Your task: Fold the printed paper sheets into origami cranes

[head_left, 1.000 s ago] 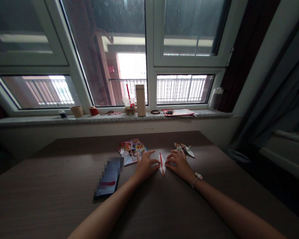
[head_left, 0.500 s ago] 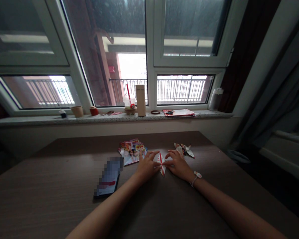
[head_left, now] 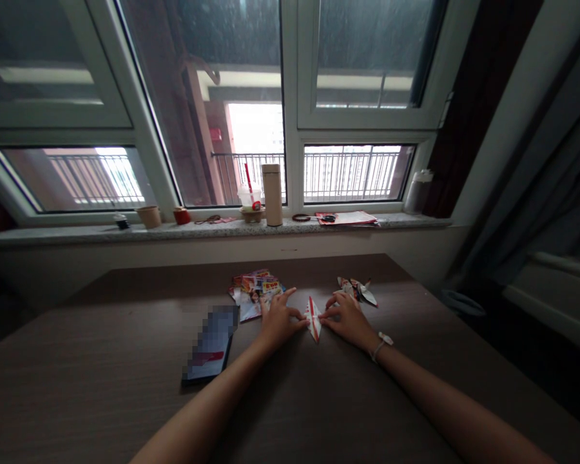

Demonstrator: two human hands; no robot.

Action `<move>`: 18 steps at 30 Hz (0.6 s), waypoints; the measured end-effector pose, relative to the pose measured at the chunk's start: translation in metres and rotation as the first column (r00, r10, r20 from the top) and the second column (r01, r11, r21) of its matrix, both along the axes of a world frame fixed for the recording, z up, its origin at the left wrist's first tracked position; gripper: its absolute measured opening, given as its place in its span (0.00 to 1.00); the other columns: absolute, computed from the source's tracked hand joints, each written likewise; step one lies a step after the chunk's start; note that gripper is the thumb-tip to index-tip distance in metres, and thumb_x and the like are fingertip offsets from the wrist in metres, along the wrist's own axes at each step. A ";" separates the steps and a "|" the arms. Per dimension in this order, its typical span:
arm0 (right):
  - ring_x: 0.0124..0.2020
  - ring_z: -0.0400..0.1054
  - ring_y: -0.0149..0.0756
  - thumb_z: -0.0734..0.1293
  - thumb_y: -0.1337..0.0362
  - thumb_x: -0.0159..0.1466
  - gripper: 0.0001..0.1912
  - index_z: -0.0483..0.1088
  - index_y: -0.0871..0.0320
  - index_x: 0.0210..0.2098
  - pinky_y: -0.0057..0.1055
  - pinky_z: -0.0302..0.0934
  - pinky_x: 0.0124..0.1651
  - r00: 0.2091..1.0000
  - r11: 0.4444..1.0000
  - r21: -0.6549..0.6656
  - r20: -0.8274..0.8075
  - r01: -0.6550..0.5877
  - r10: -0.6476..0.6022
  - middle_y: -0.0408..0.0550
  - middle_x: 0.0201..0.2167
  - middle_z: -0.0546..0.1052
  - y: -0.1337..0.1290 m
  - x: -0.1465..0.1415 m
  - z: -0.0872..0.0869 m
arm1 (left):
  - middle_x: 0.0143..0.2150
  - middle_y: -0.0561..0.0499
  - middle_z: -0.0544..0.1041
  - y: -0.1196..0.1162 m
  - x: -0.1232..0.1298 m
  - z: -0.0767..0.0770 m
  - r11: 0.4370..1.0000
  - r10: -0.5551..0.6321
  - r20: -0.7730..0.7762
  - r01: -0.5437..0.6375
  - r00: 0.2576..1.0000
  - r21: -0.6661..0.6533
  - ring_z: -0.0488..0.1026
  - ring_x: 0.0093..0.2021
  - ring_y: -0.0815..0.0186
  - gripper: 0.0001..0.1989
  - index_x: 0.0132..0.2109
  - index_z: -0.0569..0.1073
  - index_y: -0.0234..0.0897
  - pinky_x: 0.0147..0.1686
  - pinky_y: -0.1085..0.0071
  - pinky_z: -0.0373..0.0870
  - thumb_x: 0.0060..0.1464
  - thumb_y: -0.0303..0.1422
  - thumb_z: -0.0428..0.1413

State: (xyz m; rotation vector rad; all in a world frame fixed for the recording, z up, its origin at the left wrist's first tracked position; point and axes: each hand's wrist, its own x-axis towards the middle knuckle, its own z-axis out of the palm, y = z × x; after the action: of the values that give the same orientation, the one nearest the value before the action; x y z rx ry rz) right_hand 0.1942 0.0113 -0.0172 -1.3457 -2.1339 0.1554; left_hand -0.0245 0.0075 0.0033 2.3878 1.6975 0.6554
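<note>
A small diamond-shaped piece of folded paper [head_left: 313, 319], white with red stripes, lies on the table between my hands. My left hand [head_left: 279, 320] is at its left edge, thumb and a fingertip closed on that edge, while the index finger stretches up and away. On the opposite edge, my right hand [head_left: 348, 320] pinches the paper with thumb and fingertips, its other fingers curled. Just beyond my right hand lie folded paper pieces [head_left: 366, 294] with pointed ends. Printed colourful sheets [head_left: 252, 298] are stacked beyond my left hand, partly hidden by it.
A phone [head_left: 211, 348] with a blurred screen lies left of my left forearm on the brown table [head_left: 111, 361]. On the windowsill [head_left: 212, 231] stand a beige flask [head_left: 272, 196], a cup with a straw [head_left: 249, 196], a paper cup [head_left: 149, 217], scissors [head_left: 326, 218] and sheets [head_left: 352, 219].
My left hand has shifted slightly left and its index finger has lifted off the folded paper. My right fingers have drawn back a little to its right edge. The paper stays in place.
</note>
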 end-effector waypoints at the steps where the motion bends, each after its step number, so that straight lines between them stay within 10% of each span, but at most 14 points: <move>1: 0.54 0.62 0.45 0.71 0.58 0.60 0.05 0.80 0.48 0.31 0.47 0.52 0.61 1.000 1.000 0.007 -0.001 0.008 -0.008 0.48 0.43 0.74 0.000 0.000 0.000 | 0.68 0.52 0.63 0.000 0.000 -0.001 1.000 0.004 0.003 -0.004 1.000 0.003 0.58 0.65 0.47 0.06 0.34 0.83 0.49 0.64 0.32 0.34 0.51 0.43 0.64; 14: 0.53 0.62 0.45 0.73 0.55 0.59 0.08 0.79 0.49 0.37 0.46 0.51 0.61 0.998 0.995 -0.098 -0.063 0.011 -0.017 0.47 0.44 0.73 -0.004 -0.003 0.002 | 0.63 0.49 0.68 0.006 -0.001 -0.008 0.996 -0.090 0.088 0.090 0.992 -0.003 0.58 0.65 0.51 0.09 0.30 0.81 0.43 0.65 0.40 0.42 0.53 0.41 0.62; 18: 0.55 0.62 0.45 0.73 0.57 0.59 0.06 0.80 0.46 0.37 0.46 0.51 0.61 0.997 0.988 -0.150 -0.072 -0.024 0.014 0.46 0.46 0.73 -0.002 -0.003 0.001 | 0.65 0.48 0.66 0.005 0.001 -0.009 0.999 -0.048 0.093 0.047 0.995 0.017 0.58 0.65 0.52 0.11 0.45 0.80 0.48 0.65 0.41 0.44 0.54 0.37 0.61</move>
State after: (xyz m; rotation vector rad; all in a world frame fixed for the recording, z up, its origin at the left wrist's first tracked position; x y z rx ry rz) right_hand 0.1910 0.0093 -0.0162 -1.3837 -2.1117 0.3736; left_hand -0.0237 0.0129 -0.0061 2.3602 1.5997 0.7622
